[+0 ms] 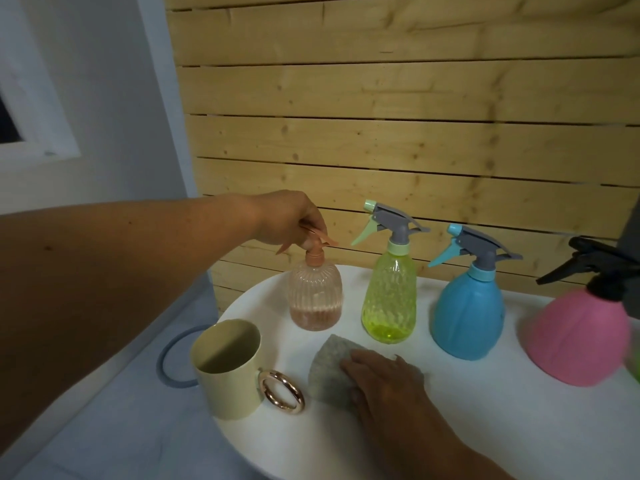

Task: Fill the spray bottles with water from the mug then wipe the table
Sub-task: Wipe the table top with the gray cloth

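My left hand [289, 220] grips the spray head of a clear peach ribbed bottle [315, 299] that holds a little water at its bottom. My right hand [384, 379] lies flat on a grey cloth [329, 362] on the white table [485, 410]. A pale yellow mug [228, 368] with a gold ring handle stands at the table's left edge. To the right of the peach bottle stand a yellow-green spray bottle [389, 296], a blue spray bottle [467, 306] and a pink spray bottle [581, 334] with a black head.
A wooden slat wall [381, 133] rises right behind the bottles. The table's rounded left edge drops off beside the mug, with a blue ring [169, 358] lying lower down there. A white window frame [41, 116] is at far left.
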